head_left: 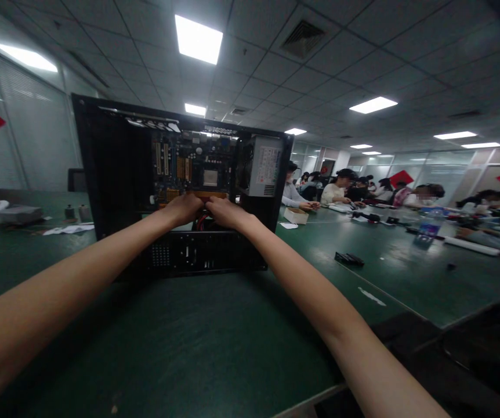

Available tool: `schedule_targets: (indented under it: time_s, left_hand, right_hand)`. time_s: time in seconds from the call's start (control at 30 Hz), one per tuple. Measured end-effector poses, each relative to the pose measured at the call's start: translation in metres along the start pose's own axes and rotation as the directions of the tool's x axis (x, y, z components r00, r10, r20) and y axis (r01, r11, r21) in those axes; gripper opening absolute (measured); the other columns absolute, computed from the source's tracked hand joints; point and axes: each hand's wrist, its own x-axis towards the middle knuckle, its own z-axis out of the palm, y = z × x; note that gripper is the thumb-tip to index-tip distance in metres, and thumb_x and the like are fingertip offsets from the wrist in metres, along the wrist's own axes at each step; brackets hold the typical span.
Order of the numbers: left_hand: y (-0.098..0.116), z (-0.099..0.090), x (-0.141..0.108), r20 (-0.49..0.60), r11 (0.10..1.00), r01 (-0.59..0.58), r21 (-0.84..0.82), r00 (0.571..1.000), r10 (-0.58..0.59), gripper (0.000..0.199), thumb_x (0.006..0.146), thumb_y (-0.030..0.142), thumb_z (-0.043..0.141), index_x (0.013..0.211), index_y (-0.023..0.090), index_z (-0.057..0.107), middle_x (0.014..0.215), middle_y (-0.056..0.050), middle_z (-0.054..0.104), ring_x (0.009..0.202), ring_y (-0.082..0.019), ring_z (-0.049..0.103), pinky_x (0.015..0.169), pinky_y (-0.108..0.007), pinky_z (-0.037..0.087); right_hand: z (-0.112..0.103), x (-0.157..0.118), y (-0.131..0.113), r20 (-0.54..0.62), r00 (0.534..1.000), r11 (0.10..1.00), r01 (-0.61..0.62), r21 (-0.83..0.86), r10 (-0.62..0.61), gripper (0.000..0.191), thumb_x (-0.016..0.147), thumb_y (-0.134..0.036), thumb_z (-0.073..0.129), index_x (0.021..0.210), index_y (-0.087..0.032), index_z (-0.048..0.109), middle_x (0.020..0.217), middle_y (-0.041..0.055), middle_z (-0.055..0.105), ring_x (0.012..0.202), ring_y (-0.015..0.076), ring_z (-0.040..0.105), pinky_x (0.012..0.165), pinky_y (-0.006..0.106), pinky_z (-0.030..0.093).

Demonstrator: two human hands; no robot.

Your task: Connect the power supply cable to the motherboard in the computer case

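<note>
A black computer case (85, 174) stands upright on the green table with its side open toward me. Inside it is a motherboard (193, 152) with a bare square processor (210, 177) and white and yellow slots. A silver power supply (264, 167) sits in the upper right corner. My left hand (187, 206) and my right hand (224, 210) meet at the motherboard's lower edge, by the yellow memory slots (209, 195). Both have curled fingers, and whatever lies between the fingertips is hidden. Dark and red cables (200, 220) hang just below them.
On the right of the green table (215, 325) lie a black part (349, 259), a small open box (296, 215) and a plastic bottle (429, 223). Several people sit along the far side. At left are a grey box (17, 215) and papers (69, 229).
</note>
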Motion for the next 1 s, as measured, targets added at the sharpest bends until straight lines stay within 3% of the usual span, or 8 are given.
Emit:
schedule_targets:
  time_s: [0.23,0.47,0.67,1.0]
  left_hand:
    - [0.000,-0.004,-0.005,-0.005,1.000,0.005,0.003,1.000,-0.005,0.035,0.096,0.026,0.053,0.124,0.018,0.074,0.128,-0.017,0.073,0.116,-0.032,0.069,0.097,-0.039,0.054]
    - [0.006,-0.010,-0.007,0.060,0.996,0.049,0.071,0.997,-0.054,0.034,0.097,0.031,0.052,0.116,0.024,0.080,0.118,-0.013,0.077,0.109,-0.031,0.072,0.091,-0.037,0.054]
    - [0.003,-0.008,-0.008,0.037,0.995,0.023,0.097,0.999,-0.027,0.034,0.096,0.030,0.052,0.114,0.020,0.080,0.114,-0.015,0.078,0.107,-0.031,0.073,0.088,-0.036,0.054]
    - [0.013,-0.017,-0.010,0.077,0.990,0.056,0.133,0.995,-0.066,0.035,0.097,0.028,0.050,0.113,0.015,0.079,0.118,-0.019,0.076,0.110,-0.034,0.071,0.089,-0.038,0.054]
  right_hand:
    - [0.002,0.010,0.005,0.003,0.998,0.997,0.067,-0.028,-0.067,0.035,0.099,-0.004,0.044,0.129,-0.008,0.061,0.132,0.0190,0.062,0.115,0.0270,0.066,0.099,0.040,0.053]
    - [0.004,0.010,0.005,-0.024,1.000,1.000,0.002,0.008,-0.001,0.030,0.101,-0.012,0.047,0.126,-0.006,0.063,0.132,0.0219,0.064,0.121,0.0294,0.064,0.102,0.039,0.051]
    - [0.000,0.009,0.001,-0.006,0.997,0.997,-0.074,-0.009,0.074,0.028,0.103,-0.017,0.048,0.120,-0.007,0.067,0.124,0.0227,0.069,0.115,0.0302,0.069,0.097,0.038,0.053]
    - [-0.002,0.007,-0.001,0.009,0.997,0.997,-0.077,-0.003,0.077,0.030,0.100,-0.016,0.051,0.123,-0.007,0.068,0.125,0.0217,0.070,0.117,0.0306,0.069,0.097,0.037,0.054]
